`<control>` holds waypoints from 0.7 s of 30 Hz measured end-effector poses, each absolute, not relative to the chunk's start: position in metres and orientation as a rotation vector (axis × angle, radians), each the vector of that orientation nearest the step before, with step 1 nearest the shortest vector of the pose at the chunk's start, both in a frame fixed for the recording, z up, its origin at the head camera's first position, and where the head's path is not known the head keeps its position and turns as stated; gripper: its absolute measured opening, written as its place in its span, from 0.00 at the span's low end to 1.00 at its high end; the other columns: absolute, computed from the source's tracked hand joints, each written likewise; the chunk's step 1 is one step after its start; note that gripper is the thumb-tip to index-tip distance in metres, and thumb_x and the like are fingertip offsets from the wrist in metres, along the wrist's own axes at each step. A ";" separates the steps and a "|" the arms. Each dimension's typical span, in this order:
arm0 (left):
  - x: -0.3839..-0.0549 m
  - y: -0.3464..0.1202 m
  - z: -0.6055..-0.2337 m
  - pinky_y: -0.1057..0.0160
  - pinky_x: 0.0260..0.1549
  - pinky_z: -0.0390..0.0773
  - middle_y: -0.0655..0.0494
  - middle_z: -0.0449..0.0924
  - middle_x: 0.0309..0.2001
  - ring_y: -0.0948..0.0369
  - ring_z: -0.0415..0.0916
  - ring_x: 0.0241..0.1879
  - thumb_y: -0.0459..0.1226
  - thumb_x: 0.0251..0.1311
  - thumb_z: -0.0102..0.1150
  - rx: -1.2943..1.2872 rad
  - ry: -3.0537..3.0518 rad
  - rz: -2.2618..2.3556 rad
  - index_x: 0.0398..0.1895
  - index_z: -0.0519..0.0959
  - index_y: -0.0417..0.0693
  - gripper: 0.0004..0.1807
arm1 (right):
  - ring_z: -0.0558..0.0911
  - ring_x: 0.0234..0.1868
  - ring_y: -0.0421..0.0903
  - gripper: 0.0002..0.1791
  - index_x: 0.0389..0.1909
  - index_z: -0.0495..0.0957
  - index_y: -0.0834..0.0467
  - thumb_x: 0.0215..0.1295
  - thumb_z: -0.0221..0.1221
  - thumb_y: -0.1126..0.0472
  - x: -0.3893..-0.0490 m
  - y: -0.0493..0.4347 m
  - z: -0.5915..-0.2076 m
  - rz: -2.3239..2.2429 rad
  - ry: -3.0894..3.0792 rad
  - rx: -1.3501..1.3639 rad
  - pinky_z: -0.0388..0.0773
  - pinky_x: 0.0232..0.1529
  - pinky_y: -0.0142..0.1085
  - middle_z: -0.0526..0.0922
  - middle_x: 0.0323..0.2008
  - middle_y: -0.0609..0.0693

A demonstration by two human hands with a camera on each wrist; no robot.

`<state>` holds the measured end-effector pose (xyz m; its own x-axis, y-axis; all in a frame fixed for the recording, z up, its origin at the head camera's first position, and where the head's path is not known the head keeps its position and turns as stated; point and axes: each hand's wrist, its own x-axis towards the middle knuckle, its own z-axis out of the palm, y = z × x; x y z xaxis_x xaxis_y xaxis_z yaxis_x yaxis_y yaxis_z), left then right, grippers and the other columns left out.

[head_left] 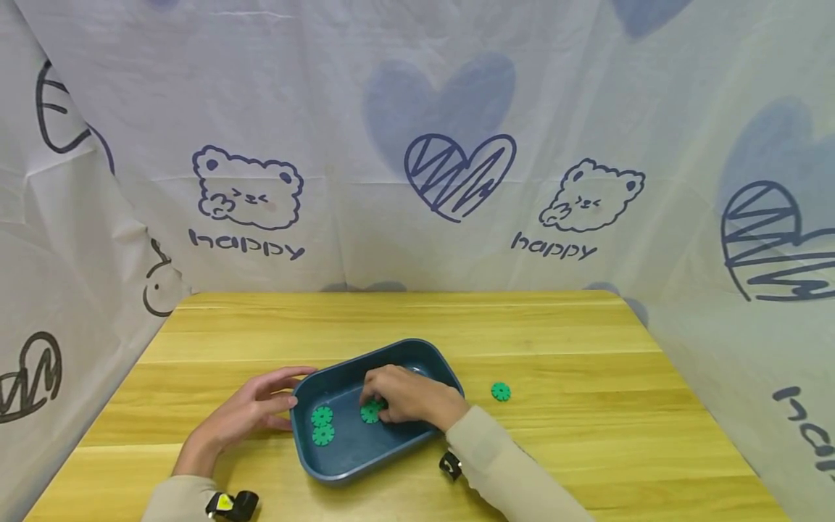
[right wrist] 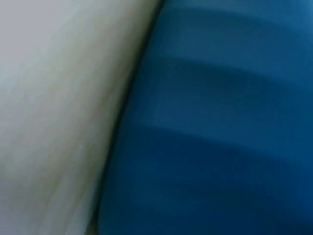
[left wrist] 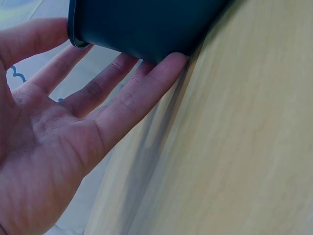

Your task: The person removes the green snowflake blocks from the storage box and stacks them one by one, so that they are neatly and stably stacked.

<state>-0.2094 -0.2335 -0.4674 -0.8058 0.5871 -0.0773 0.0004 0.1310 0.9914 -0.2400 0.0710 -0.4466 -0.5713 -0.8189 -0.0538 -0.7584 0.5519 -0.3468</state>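
Your left hand (head_left: 243, 409), fingers extended, touches the tray (head_left: 357, 444); inside it, just right of that hand, two green discs (head_left: 322, 426); your right hand (head_left: 409, 396) curls over a third disc (head_left: 370, 415), whether pinching, unclear; beyond it, a lone disc (head_left: 501, 391) on the bench (head_left: 600, 442)

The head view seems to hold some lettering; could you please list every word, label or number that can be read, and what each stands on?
"happy": white sheet, under the left bear.
"happy": same sheet, under the right bear.
"ha...", cut off at the picture's edge: sheet's right side.
Yellow patch by the left sleeve: any marks are too small to read.
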 end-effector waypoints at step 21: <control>-0.209 -0.233 -0.467 0.47 0.52 0.87 0.30 0.62 0.75 0.58 0.81 0.60 0.38 0.78 0.50 0.562 1.965 1.718 0.79 0.59 0.42 0.30 | 0.81 0.36 0.33 0.13 0.45 0.89 0.56 0.58 0.72 0.63 -0.239 0.089 -0.445 -0.439 2.607 -1.322 0.77 0.38 0.18 0.87 0.40 0.46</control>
<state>-0.2095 -0.2333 -0.4674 -0.8070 0.5854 -0.0783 0.0007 0.1336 0.9910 -0.2387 0.0890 -0.4449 -0.5864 -0.8094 -0.0314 -0.7546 0.5599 -0.3422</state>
